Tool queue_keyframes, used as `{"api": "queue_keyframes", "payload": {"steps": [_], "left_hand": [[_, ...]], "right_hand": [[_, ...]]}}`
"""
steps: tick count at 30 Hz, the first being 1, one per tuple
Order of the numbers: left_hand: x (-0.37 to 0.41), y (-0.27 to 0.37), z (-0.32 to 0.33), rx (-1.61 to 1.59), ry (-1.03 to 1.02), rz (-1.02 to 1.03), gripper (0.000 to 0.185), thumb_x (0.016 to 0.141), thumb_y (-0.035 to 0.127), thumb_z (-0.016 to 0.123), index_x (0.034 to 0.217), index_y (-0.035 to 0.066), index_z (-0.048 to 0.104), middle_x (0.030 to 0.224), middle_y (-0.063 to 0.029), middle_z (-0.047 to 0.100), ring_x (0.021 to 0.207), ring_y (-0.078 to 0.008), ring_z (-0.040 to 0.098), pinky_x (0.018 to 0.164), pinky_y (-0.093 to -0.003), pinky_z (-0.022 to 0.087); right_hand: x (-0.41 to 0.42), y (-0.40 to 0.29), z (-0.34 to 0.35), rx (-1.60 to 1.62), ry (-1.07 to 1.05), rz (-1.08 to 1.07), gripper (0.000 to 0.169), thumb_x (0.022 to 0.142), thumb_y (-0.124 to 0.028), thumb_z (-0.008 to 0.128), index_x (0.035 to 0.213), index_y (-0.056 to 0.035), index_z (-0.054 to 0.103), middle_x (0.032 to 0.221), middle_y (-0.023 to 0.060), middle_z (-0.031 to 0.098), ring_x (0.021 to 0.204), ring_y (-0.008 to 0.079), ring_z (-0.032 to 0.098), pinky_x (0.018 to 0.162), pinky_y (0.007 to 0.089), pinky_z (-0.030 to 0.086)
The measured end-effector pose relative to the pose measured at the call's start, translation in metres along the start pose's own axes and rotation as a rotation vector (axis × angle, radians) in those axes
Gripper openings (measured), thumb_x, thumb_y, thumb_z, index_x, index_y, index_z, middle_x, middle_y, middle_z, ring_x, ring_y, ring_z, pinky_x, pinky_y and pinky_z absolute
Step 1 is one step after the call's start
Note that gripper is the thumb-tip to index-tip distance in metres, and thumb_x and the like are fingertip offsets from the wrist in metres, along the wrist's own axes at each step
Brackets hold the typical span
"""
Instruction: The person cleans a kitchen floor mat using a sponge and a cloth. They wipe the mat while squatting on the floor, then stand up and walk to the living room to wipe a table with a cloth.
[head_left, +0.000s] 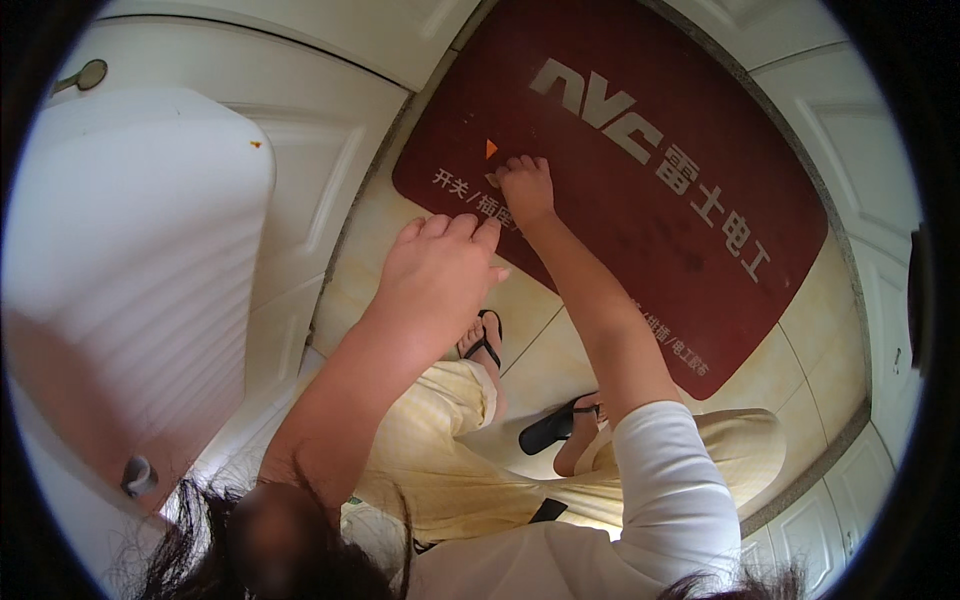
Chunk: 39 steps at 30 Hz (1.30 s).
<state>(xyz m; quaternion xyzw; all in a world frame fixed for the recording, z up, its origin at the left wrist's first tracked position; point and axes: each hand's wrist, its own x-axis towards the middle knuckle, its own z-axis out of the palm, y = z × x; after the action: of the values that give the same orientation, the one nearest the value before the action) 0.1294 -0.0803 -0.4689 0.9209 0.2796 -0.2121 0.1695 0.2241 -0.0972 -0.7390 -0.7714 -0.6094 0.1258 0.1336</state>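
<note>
My right hand (526, 184) reaches down over a dark red floor mat (600, 195), its fingers curled at a small pale piece (492, 180); whether they grip it cannot be told. A small orange triangular scrap (491, 148) lies on the mat just beyond those fingers. Nearer to me, my left hand (446, 255) hangs above the near edge of the mat, back upward, fingers bent and apart from the thumb, with nothing seen in it. Its palm is hidden. The mat bears large pale lettering.
White panelled cabinet doors (840, 135) surround the tiled floor (795, 375). At the left stands a white ribbed board (150, 225) with a small orange-brown spot near its corner. My feet in black flip-flops (551, 427) are near the mat.
</note>
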Motion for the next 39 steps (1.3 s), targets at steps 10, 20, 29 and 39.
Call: {"api": "queue_keyframes", "payload": {"steps": [10,20,29,39], "left_hand": [[0.003,-0.002,-0.004,-0.017,0.036,-0.001,0.042,0.08,0.025,0.055,0.114,0.002,0.049,0.112,-0.0135,0.053,0.103,-0.0293,0.047,0.089,-0.0369,0.036],[-0.001,-0.004,-0.009,-0.031,0.037,-0.018,0.043,0.079,0.024,0.056,0.115,0.002,0.048,0.111,-0.012,0.053,0.102,-0.0282,0.047,0.089,-0.0371,0.036],[-0.005,-0.01,-0.005,0.002,0.054,-0.038,0.042,0.078,0.023,0.058,0.114,0.002,0.049,0.109,-0.0116,0.053,0.1,-0.0279,0.048,0.089,-0.0368,0.036],[-0.002,-0.009,-0.005,-0.022,0.063,-0.019,0.043,0.077,0.022,0.058,0.114,0.002,0.048,0.107,-0.0116,0.054,0.099,-0.028,0.049,0.087,-0.0371,0.038]], "right_hand": [[0.054,0.031,-0.008,-0.072,0.202,0.083,0.015,0.077,-0.02,0.056,0.067,-0.0117,0.063,0.071,0.0037,0.057,0.075,0.0196,0.054,0.07,0.0342,0.037],[0.095,0.026,-0.015,-0.055,0.003,0.084,0.021,0.08,-0.027,0.054,0.079,-0.0108,0.067,0.082,0.0062,0.061,0.086,0.0215,0.054,0.08,0.0359,0.035],[0.119,0.003,-0.012,0.01,-0.117,0.002,0.019,0.08,-0.025,0.054,0.082,-0.011,0.067,0.087,0.0065,0.061,0.093,0.0218,0.052,0.082,0.0356,0.035],[0.116,-0.018,0.015,-0.013,-0.029,-0.101,0.019,0.077,-0.028,0.056,0.071,-0.0137,0.065,0.08,0.0026,0.06,0.085,0.0187,0.053,0.075,0.034,0.036]]}}
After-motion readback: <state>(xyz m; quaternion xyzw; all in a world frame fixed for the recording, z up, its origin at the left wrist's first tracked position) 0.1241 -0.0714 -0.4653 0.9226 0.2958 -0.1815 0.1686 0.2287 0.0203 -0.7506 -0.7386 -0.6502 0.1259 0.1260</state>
